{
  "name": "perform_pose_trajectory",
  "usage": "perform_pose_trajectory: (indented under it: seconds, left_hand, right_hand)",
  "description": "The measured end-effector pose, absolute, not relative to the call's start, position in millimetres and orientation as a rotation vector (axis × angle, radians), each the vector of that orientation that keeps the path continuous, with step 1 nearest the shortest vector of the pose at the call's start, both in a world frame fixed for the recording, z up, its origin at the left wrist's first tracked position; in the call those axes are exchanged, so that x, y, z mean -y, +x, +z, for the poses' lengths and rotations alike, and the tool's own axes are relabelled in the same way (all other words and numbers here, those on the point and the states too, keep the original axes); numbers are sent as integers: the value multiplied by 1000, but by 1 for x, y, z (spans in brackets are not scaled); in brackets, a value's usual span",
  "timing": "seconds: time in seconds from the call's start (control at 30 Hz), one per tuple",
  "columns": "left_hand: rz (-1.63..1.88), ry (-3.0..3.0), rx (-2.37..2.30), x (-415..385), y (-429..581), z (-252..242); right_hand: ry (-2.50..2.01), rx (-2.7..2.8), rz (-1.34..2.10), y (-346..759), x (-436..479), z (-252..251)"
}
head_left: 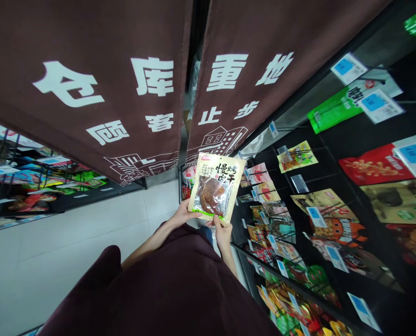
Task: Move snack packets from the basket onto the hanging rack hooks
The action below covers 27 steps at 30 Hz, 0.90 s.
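Observation:
A cream-coloured bag of dried meat [213, 191], with a clear window showing brown pieces and a green strip along its lower edge, is held up in front of my body. My left hand [184, 213] grips its lower left corner, the thumb lying over the front. At the lower right edge my right hand [222, 230] pinches the bag, thumb on the front and fingers behind it. The fingers behind the bag are mostly hidden. Just beyond it, lower down, a dark basket or bin [186, 184] with packaged snacks shows in part.
Hanging snack bags [334, 217] and blue-and-white price tags [337, 259] on pegs line the rack at right. Brown curtains [141, 28] with white lettering hang ahead, a narrow gap between them. Another snack shelf [88, 196] stands left, over a pale tiled floor [78, 247].

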<state>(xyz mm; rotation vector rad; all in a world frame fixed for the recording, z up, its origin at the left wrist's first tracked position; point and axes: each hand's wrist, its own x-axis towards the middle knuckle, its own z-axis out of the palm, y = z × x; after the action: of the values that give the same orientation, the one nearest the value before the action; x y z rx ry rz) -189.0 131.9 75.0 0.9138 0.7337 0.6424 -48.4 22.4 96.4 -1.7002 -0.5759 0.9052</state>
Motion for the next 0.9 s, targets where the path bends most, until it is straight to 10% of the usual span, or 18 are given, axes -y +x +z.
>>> perform_pose_trajectory:
  seconds: [0.9]
  left_hand:
    - [644,934,-731,-138,-191,71]
  right_hand:
    - [-1709,528,917,-51,-31,100]
